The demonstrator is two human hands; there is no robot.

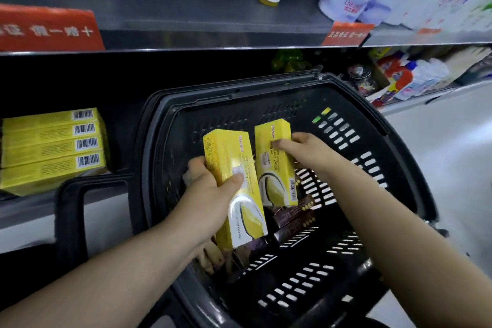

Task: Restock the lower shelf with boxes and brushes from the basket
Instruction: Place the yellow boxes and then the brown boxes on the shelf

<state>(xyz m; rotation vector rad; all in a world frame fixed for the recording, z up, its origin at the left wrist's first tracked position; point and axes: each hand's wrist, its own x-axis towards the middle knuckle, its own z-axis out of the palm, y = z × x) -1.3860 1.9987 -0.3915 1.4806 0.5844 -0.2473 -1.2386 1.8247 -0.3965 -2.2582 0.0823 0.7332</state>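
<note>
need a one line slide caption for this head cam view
Each hand, left and right, lifts a yellow box from the black basket beside stacked boxes on the lower shelf.

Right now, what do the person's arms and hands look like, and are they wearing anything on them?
Both forearms are bare as far as the picture reaches: no sleeves show. The left hand and the right hand wear no gloves, and no rings, watch or bracelet can be seen on the sides that show. The fingernails look short and plain, though the picture is a little blurred.

2 yellow boxes (234, 184) (277, 165) upright over black basket (399, 168); 4 stacked on lower shelf (53, 146).
</note>
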